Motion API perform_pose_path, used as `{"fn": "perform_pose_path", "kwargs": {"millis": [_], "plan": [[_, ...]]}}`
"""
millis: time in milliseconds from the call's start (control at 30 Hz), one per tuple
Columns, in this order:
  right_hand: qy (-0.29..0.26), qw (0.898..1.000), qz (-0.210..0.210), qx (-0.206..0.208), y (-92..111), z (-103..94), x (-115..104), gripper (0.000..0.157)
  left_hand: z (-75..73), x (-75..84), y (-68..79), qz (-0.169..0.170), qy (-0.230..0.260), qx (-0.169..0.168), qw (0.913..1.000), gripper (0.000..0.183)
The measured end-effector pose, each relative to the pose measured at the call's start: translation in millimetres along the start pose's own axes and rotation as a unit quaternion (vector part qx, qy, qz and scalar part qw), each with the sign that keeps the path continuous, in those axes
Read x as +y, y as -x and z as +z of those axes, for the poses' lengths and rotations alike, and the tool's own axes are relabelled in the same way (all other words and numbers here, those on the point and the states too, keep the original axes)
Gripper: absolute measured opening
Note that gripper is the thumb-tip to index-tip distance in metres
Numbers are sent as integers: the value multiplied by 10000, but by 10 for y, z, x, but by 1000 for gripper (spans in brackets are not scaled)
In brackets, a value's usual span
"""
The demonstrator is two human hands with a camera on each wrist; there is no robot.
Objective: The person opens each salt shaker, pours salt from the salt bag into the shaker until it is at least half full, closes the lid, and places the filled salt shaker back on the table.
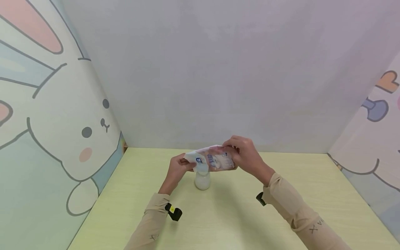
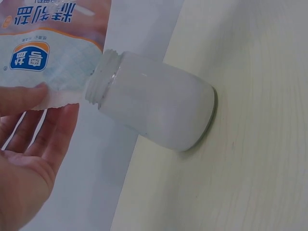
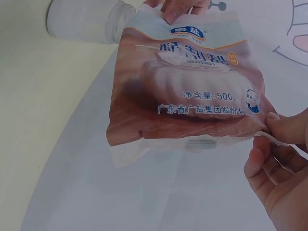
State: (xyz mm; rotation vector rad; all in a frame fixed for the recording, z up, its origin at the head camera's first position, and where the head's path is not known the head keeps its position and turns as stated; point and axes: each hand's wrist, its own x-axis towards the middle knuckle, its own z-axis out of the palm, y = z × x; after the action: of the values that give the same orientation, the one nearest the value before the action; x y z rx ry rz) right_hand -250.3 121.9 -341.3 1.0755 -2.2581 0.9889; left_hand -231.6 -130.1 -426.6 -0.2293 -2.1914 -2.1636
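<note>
A salt bag [image 1: 215, 160] with a brown and pale blue print is stretched between both hands above the table. My left hand [image 1: 178, 170] pinches its pale blue end, thumb on the printed face. At the bag's other end, my right hand [image 1: 247, 152] pinches a corner between thumb and fingers, as the right wrist view shows of the fingers [image 3: 257, 154]. Below the left end stands a glass jar [image 2: 156, 98], upright and lidless, with whitish contents. In the left wrist view the bag's edge overlaps the jar's threaded mouth [image 2: 103, 77].
The pale wooden table [image 1: 140, 187] runs back to a plain grey-white wall [image 1: 200, 76]. Side panels with cartoon figures stand left [image 1: 62, 121] and right [image 1: 368, 152]. Black wrist devices sit on the left cuff [image 1: 174, 212] and right cuff [image 1: 260, 199].
</note>
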Motion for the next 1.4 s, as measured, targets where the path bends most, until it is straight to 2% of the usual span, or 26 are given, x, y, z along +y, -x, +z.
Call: {"fn": "perform_pose_path", "kwargs": {"millis": [833,1400], "plan": [[27,9999,45,103,-23,16,-1,12,-16,-15,-27,60,73,-5,10000,24],[55,9996,242,122,-26,18,-10,9,-12,-27,-24,19,125,-25,9999,26]]}}
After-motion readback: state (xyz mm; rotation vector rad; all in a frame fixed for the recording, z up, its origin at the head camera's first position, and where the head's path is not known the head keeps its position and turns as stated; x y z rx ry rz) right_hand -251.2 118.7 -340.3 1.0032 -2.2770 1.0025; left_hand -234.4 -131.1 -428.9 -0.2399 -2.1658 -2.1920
